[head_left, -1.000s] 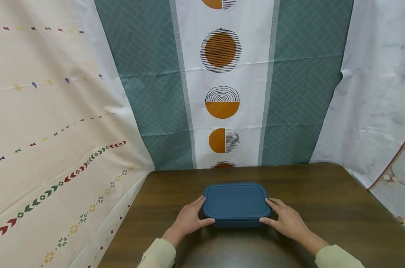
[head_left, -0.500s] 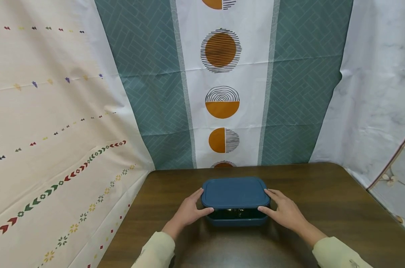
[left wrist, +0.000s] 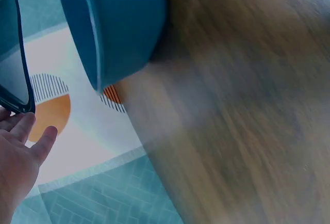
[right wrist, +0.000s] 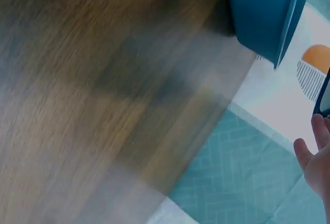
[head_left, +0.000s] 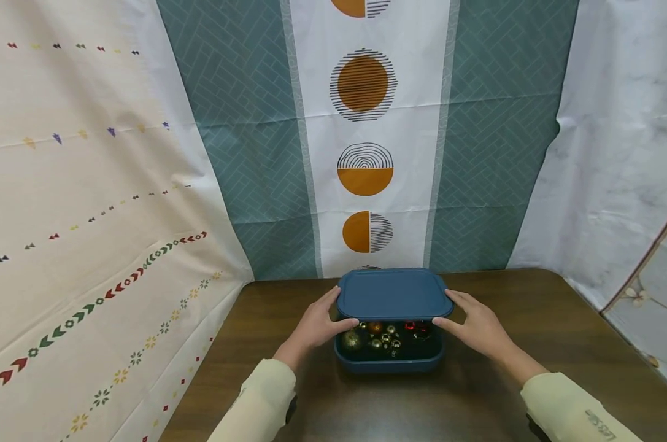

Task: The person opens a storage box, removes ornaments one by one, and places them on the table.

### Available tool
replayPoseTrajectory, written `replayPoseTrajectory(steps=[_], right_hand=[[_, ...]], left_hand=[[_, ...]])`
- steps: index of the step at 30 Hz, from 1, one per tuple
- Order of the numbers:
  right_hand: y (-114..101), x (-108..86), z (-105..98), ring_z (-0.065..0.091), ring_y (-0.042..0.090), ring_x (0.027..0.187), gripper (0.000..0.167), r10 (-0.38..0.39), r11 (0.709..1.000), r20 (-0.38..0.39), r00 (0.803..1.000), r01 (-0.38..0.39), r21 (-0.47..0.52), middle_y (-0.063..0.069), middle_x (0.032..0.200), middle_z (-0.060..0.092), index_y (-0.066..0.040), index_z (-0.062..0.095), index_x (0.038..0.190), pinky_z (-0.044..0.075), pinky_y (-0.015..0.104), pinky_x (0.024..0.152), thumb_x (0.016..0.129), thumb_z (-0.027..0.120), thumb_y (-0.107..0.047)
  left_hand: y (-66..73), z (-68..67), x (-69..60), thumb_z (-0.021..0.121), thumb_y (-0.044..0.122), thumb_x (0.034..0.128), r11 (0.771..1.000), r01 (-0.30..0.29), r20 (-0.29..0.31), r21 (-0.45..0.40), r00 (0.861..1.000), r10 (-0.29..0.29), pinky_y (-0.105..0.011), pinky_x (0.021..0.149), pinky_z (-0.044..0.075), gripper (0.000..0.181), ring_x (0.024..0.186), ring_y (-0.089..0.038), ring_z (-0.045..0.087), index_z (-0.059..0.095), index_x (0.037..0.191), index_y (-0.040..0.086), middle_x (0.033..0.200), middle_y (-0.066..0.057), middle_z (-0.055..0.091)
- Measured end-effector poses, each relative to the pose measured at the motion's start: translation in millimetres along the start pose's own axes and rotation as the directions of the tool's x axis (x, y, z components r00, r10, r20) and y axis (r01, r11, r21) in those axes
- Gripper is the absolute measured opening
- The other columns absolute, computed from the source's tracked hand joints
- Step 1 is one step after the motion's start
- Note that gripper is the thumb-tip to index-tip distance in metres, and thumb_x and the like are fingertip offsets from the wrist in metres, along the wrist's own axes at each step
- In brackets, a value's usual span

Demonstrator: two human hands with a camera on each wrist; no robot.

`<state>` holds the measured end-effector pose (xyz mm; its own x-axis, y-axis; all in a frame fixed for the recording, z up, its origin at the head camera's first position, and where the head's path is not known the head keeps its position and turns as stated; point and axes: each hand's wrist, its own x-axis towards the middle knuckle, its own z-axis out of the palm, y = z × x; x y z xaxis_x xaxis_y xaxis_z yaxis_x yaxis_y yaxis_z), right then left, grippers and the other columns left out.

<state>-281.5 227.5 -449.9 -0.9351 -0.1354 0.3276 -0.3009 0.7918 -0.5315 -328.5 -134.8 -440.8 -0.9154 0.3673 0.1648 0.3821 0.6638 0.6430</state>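
A dark blue rectangular lid (head_left: 394, 294) is raised above its matching box (head_left: 388, 367), apart from the rim. My left hand (head_left: 315, 324) holds the lid's left end, and my right hand (head_left: 479, 324) holds its right end, thumbs near the front corners. Inside the box lie several shiny gold balls (head_left: 351, 341) and some red pieces (head_left: 410, 326), like small baubles; the lid hides the back of the contents. In the left wrist view fingertips of the left hand (left wrist: 20, 157) touch the lid's rim. The right wrist view shows the right hand (right wrist: 317, 164) at the lid's other edge.
The box stands on a dark brown wooden table (head_left: 504, 393). A green and white cloth with orange circles (head_left: 365, 178) hangs behind the table's far edge. A cream patterned cloth (head_left: 107, 245) hangs at the left, a whitish one (head_left: 604, 153) at the right.
One second ago the lid sat on the box. Both hands have lifted it up and away toward the far side, uncovering the gold and red contents. The box has stayed in about the same place.
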Motion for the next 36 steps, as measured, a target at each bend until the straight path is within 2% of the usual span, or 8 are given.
replayPoseTrajectory(steps=[3,11,18,20,26,31,36], right_hand=[[5.2,-1.1,-7.3,0.041,0.053,0.130,0.092,0.027,0.999,0.003,1.000,-0.027,0.021,0.030,0.147,0.041,0.001,0.039,0.149,0.036,0.072,0.096,0.087,0.067,-0.060],[19.3,-3.4,-33.4,0.035,0.056,0.132,0.096,0.093,0.993,0.034,0.995,-0.095,0.066,0.033,0.148,0.037,0.003,0.034,0.151,0.035,0.073,0.097,0.085,0.070,-0.058],[40.4,-12.3,-60.7,0.034,0.059,0.130,0.093,0.108,0.992,0.040,0.993,-0.110,0.060,0.036,0.148,0.035,0.002,0.033,0.152,0.037,0.072,0.094,0.087,0.073,-0.051],[49.2,-17.2,-68.0,0.036,0.059,0.129,0.093,0.112,0.991,0.045,0.993,-0.115,0.063,0.038,0.147,0.035,0.003,0.032,0.152,0.039,0.070,0.092,0.087,0.072,-0.050],[75.7,-34.4,-87.7,0.042,0.063,0.121,0.089,0.131,0.986,0.074,0.989,-0.137,0.098,0.041,0.140,0.040,0.006,0.028,0.152,0.049,0.063,0.085,0.090,0.072,-0.041],[96.9,-47.6,-103.5,0.039,0.066,0.121,0.089,0.146,0.983,0.127,0.981,-0.158,0.091,0.044,0.138,0.039,0.008,0.024,0.152,0.051,0.061,0.082,0.093,0.070,-0.038],[116.4,-57.4,-116.0,0.035,0.067,0.123,0.090,0.163,0.979,0.182,0.970,-0.182,0.095,0.048,0.139,0.034,0.012,0.019,0.152,0.050,0.060,0.083,0.094,0.068,-0.037]], left_hand=[[8.1,2.4,4.3,0.070,0.058,0.0850,1.000,-0.012,0.005,-0.003,1.000,0.012,-0.052,0.113,0.031,0.095,0.145,-0.030,0.032,0.030,0.157,0.011,0.161,-0.006,0.028],[29.6,17.3,14.1,0.072,0.054,0.0861,0.998,-0.032,0.013,-0.052,0.999,0.033,-0.051,0.111,0.034,0.094,0.138,-0.028,0.043,0.028,0.157,0.011,0.161,-0.007,0.027],[56.5,37.2,28.1,0.074,0.053,0.0844,0.997,-0.013,0.024,-0.079,1.000,0.015,-0.052,0.113,0.031,0.094,0.144,-0.027,0.033,0.028,0.157,0.014,0.162,-0.002,0.026],[65.4,44.4,32.0,0.075,0.053,0.0840,0.995,-0.010,0.028,-0.094,1.000,0.013,-0.053,0.113,0.030,0.095,0.145,-0.027,0.031,0.029,0.157,0.015,0.162,-0.001,0.026],[89.8,72.3,39.0,0.076,0.053,0.0829,0.995,-0.015,0.031,-0.101,0.999,0.018,-0.050,0.111,0.034,0.094,0.141,-0.023,0.038,0.031,0.157,0.017,0.162,0.002,0.027],[108.8,97.6,40.3,0.076,0.054,0.0821,0.997,0.000,0.030,-0.077,1.000,0.003,-0.049,0.112,0.033,0.094,0.144,-0.023,0.033,0.032,0.156,0.017,0.162,0.002,0.027],[124.7,121.1,39.8,0.076,0.055,0.0811,0.999,0.006,0.018,-0.045,1.000,-0.005,-0.048,0.111,0.035,0.093,0.143,-0.023,0.035,0.034,0.156,0.018,0.161,0.004,0.027]])
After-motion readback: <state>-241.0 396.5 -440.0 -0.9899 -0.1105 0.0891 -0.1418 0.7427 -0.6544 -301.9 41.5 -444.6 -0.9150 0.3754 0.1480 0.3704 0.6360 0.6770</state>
